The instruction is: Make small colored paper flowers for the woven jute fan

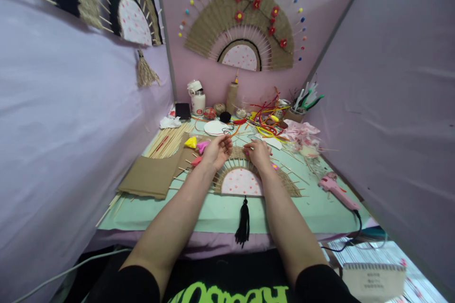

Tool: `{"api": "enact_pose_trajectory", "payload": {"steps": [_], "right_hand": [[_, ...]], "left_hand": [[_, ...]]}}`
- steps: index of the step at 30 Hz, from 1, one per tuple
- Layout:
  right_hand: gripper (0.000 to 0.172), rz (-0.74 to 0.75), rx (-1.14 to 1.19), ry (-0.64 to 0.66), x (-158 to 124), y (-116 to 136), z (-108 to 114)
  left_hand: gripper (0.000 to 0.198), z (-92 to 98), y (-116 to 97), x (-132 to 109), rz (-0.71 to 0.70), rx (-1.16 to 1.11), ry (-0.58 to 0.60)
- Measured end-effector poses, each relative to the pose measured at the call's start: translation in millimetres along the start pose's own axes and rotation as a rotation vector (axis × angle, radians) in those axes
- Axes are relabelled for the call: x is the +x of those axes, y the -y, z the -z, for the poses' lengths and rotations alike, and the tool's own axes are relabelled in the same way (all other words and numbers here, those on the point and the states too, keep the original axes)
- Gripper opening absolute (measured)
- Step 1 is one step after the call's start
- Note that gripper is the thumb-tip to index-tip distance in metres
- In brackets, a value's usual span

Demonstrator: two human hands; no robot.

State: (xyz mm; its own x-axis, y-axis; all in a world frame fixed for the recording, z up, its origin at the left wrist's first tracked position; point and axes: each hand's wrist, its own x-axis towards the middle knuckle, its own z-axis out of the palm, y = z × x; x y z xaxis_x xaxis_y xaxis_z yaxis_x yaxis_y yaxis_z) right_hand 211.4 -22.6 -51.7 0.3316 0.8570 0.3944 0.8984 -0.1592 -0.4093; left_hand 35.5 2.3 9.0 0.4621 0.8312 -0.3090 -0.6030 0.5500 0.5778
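A small half-round fan (pixel 287 181) of woven twine on thin sticks lies on the table, with a pink-dotted white centre (pixel 241 182) and a black tassel (pixel 243 222) over the front edge. My left hand (pixel 218 150) hovers at the fan's upper left, its palm turned inward and fingers loosely bent apart; I see nothing in it. At the fan's top band, my right hand (pixel 259 153) has its fingertips pinched together; what they hold is too small to make out. A pink flower (pixel 275 166) sits on the band. Yellow (pixel 191 142) and pink (pixel 203 146) lumps lie beside my left hand.
On the left are brown cardboard (pixel 147 177) and a bundle of thin sticks (pixel 170 139). A pink glue gun (pixel 339 191) lies right, its cord over the edge. Coloured strands (pixel 266 120), a white bottle (pixel 197 99) and a tool holder (pixel 295 113) stand behind.
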Motion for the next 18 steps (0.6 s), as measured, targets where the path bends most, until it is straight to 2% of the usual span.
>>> {"api": "enact_pose_trajectory", "payload": {"steps": [11,18], "right_hand": [[0.020,-0.031,-0.047,0.071,0.5,1.0,-2.6],[0.025,0.014,0.001,0.039,0.3,-7.3,-4.7]], "left_hand": [[0.008,-1.6,0.1,-1.4,0.003,0.011,-0.010],[0.009,-2.5,-0.7,-3.4,-0.009,0.019,-0.016]]}}
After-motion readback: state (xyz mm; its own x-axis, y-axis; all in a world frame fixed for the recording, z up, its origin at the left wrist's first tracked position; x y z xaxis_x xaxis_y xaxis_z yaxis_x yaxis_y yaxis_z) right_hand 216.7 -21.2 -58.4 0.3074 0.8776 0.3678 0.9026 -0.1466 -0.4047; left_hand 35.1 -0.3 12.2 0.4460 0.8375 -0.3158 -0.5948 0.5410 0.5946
